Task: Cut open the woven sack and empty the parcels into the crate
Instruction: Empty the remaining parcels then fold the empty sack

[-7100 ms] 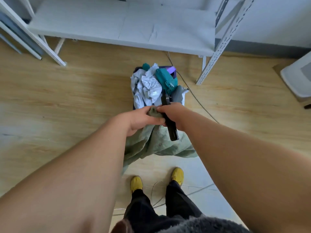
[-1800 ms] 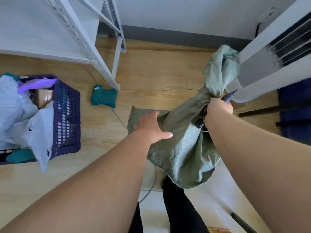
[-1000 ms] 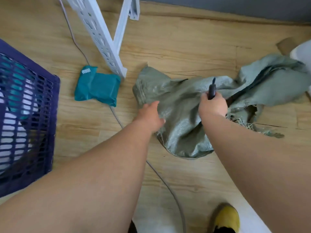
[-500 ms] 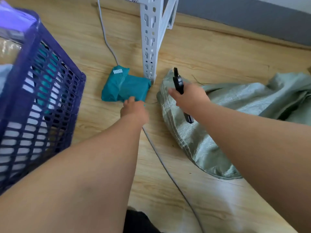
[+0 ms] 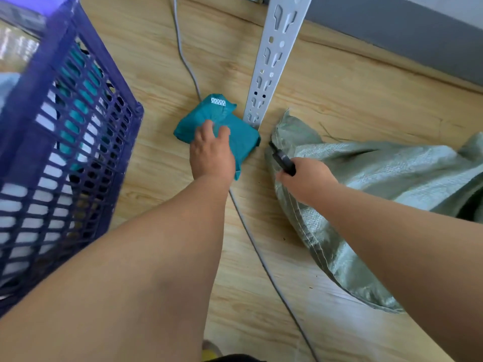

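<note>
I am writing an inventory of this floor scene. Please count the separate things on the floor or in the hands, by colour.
Teal: 1, the teal parcel on the floor, under the left hand
Green: 1, the woven sack
Purple: 1, the crate
Black: 1, the cutter in the right hand
Grey: 1, the cable
Total: 5, not counting parcels inside the crate.

My green woven sack lies slack and crumpled on the floor right of the white shelf leg. A teal parcel lies at that leg's foot, to its left. Farther left stands my purple slatted crate, holding teal and white parcels.
</note>
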Demonstrator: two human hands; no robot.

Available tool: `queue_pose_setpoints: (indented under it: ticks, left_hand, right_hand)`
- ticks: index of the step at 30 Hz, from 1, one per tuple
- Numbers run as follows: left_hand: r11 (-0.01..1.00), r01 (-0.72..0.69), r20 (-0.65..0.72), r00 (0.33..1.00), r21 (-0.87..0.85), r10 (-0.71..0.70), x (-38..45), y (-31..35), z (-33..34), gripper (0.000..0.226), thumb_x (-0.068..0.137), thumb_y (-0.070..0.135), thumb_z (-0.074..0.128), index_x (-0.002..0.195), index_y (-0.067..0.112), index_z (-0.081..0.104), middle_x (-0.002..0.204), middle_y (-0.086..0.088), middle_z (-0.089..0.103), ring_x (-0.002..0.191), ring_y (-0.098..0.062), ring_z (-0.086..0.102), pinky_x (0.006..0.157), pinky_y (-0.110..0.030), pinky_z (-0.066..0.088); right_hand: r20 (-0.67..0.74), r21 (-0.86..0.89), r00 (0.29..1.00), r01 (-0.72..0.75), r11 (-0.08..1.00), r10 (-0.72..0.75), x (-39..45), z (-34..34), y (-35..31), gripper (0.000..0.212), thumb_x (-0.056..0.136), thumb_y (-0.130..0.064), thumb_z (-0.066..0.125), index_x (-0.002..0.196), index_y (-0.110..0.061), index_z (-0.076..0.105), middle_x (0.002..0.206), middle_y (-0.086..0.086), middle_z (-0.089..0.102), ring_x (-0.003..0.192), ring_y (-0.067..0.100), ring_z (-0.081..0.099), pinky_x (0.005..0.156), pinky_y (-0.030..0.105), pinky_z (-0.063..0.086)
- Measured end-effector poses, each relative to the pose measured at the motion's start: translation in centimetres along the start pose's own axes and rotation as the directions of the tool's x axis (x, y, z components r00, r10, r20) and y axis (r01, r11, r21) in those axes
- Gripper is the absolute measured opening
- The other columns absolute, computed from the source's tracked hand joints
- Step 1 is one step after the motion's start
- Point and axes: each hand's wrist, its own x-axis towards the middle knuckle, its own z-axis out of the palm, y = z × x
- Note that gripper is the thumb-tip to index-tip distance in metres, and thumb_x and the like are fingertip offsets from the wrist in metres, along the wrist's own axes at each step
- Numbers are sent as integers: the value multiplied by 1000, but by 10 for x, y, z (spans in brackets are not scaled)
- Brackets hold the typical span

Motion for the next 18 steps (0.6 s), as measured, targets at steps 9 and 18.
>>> queue_pose_setpoints:
  ticks: [9,18]
  left_hand:
    - [951,303,203,937,-66,-285,26,-23,-16,55,87,48,60,130,15,50,134,-9,41,124,-29,42,91,-42,44]
    - [160,835,771,548,-526,-325,9,5,-1,63,81,29,76,132,9,47,126,-7,62,96,-16,66,62,-21,57]
  right_hand:
    - [42,-51,998,51,997,-49,1,8,-21,25,94,-39,53,78,-20,50,68,0,51,62,17,50,49,27,33]
    - [98,236,994,15,972,-39,1,9,-24,34,95,-25,53,127,-14,56,109,15,64,102,33,61,90,49,52]
